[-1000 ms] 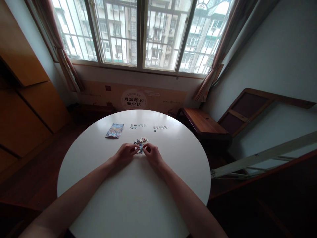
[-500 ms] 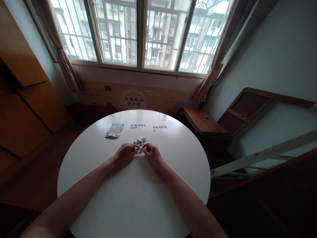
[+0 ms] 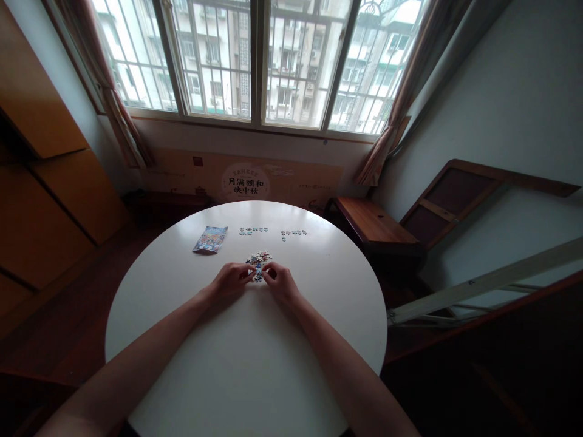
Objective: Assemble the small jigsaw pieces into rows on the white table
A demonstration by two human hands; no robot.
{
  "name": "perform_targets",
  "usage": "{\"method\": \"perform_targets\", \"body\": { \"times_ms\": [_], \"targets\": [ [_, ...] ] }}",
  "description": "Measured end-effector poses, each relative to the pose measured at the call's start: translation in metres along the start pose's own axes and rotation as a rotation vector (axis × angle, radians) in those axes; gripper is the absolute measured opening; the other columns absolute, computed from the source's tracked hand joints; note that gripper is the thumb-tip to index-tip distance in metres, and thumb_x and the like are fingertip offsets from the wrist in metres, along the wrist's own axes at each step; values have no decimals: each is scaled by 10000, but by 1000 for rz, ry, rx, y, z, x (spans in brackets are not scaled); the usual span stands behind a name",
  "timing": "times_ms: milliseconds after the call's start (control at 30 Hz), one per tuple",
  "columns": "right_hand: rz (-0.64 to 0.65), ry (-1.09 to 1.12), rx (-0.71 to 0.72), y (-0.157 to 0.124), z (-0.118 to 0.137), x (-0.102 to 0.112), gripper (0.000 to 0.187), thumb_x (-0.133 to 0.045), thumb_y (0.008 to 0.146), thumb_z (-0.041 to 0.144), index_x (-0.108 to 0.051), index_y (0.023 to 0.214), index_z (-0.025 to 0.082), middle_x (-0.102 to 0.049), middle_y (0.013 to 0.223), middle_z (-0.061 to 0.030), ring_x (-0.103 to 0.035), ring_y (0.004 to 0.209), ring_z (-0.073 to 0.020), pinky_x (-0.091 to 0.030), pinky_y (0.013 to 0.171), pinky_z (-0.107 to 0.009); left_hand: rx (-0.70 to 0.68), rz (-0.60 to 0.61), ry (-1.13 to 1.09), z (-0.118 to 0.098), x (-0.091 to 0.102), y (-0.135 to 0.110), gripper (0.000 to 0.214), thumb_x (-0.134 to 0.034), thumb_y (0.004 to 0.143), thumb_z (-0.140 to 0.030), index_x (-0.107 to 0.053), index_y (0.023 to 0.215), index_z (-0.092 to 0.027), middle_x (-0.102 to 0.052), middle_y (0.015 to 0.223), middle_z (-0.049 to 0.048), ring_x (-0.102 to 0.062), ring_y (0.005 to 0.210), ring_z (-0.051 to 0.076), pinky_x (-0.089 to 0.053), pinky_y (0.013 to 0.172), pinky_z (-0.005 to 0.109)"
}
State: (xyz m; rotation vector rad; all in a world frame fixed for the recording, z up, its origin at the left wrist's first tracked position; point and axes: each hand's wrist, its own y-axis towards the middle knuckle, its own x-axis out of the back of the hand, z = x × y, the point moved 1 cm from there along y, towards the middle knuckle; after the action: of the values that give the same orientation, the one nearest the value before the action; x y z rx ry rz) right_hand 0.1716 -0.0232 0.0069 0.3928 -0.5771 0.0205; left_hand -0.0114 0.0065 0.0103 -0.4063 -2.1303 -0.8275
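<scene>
Above the white round table, my left hand (image 3: 231, 277) and my right hand (image 3: 281, 281) meet almost fingertip to fingertip. Both are closed in a pinch on a small blue-and-white jigsaw puzzle piece (image 3: 259, 272) between them; its outline is partly hidden by the fingers. Right below it lie a few dark and blue pieces close to the fingertips. Just beyond my hands is a loose pile of jigsaw puzzle pieces (image 3: 259, 257), some showing pale backs, others coloured.
Farther back on the white table (image 3: 237, 364), small puzzle pieces stand in two sets of short rows, a left set (image 3: 254, 230) and a right set (image 3: 294, 233). A colourful printed packet (image 3: 210, 240) lies to the left. A wooden stool (image 3: 373, 221) stands beyond the table's right edge.
</scene>
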Motion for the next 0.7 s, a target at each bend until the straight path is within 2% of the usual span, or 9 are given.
{"method": "perform_targets", "body": {
  "times_ms": [700],
  "targets": [
    [7, 0, -9, 0, 2, 0, 125, -548, 783, 256, -638, 805, 172, -529, 566, 36, -470, 524, -99, -347, 544, -194, -3, 11, 19, 1, -1, 0, 224, -545, 842, -295, -711, 880, -149, -590, 568, -11, -473, 509, 68, -336, 538, 163]
  ]
}}
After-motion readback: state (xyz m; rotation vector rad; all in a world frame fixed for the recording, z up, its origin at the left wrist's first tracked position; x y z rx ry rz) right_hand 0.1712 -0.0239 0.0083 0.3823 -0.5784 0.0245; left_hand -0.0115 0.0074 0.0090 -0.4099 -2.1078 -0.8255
